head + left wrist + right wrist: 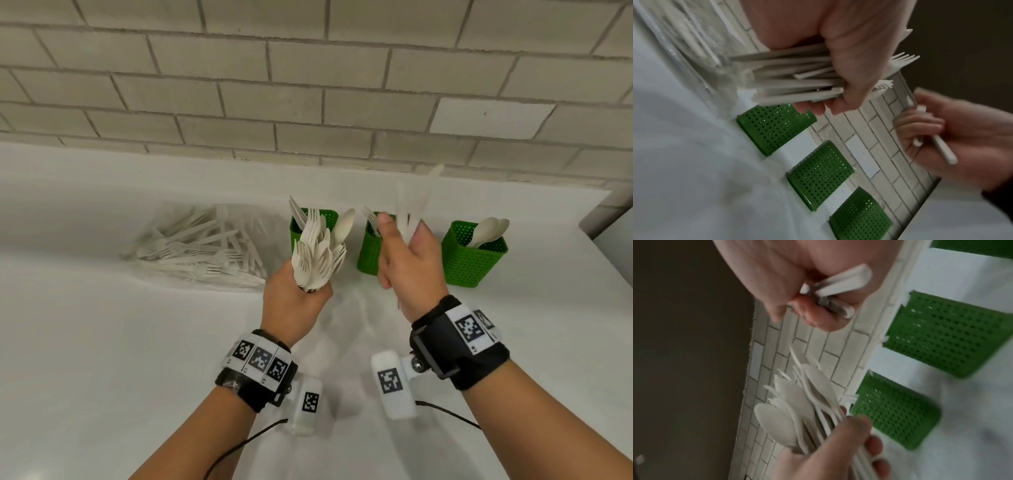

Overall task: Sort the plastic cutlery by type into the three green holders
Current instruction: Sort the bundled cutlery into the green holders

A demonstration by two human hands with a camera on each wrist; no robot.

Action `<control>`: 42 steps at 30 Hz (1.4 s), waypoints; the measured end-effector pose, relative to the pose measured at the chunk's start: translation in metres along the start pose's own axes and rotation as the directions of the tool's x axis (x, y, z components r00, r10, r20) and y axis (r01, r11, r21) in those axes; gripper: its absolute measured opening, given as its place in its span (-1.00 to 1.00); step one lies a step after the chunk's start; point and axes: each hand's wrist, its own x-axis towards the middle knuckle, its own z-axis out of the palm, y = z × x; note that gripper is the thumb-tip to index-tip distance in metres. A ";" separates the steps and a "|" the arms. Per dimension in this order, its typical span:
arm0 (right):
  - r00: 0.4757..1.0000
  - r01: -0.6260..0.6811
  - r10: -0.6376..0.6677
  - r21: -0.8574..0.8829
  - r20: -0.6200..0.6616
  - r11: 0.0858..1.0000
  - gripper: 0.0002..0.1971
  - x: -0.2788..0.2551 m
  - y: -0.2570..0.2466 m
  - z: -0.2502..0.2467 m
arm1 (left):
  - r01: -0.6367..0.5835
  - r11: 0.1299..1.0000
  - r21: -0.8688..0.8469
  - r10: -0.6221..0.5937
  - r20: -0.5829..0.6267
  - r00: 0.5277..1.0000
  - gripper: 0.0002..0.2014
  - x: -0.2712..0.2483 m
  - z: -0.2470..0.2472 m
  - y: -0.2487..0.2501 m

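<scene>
My left hand (298, 294) grips a thick bunch of white forks and spoons (318, 253) by the handles, heads up, in front of the left green holder (329, 216). My right hand (404, 253) holds a few blurred white pieces (411, 205) upright above the middle holder (367, 255), where a fork (371, 216) stands. The right holder (474, 258) contains spoons (488, 229). In the left wrist view, my fingers wrap the bundle's handles (793, 78). In the right wrist view, the right hand's fingers (818, 318) curl around handle ends (842, 282).
A clear plastic bag of loose white cutlery (205, 246) lies on the white counter (102, 342), left of the holders. A tiled wall (308, 85) runs close behind them. The counter ends at the right (603, 240).
</scene>
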 end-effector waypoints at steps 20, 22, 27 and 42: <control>0.921 0.322 -0.188 -0.399 0.341 0.859 -0.87 0.000 -0.012 0.003 | -0.112 0.979 0.173 0.119 -0.034 0.992 -0.69 0.003 0.001 0.004; 0.927 0.330 -0.214 -0.404 0.307 0.853 -0.92 0.000 -0.013 0.004 | -0.108 0.979 0.174 0.115 -0.027 0.993 -0.73 0.002 0.003 0.002; 0.978 0.181 -0.191 -0.119 -0.078 0.976 -0.86 0.017 -0.031 -0.009 | -0.058 0.997 0.046 0.059 -0.011 0.998 -0.71 0.001 -0.001 -0.006; 0.950 0.157 -0.021 -0.421 0.311 0.894 -0.88 0.003 -0.010 0.014 | -0.121 0.992 0.027 0.121 -0.005 0.993 -0.74 0.001 0.003 -0.004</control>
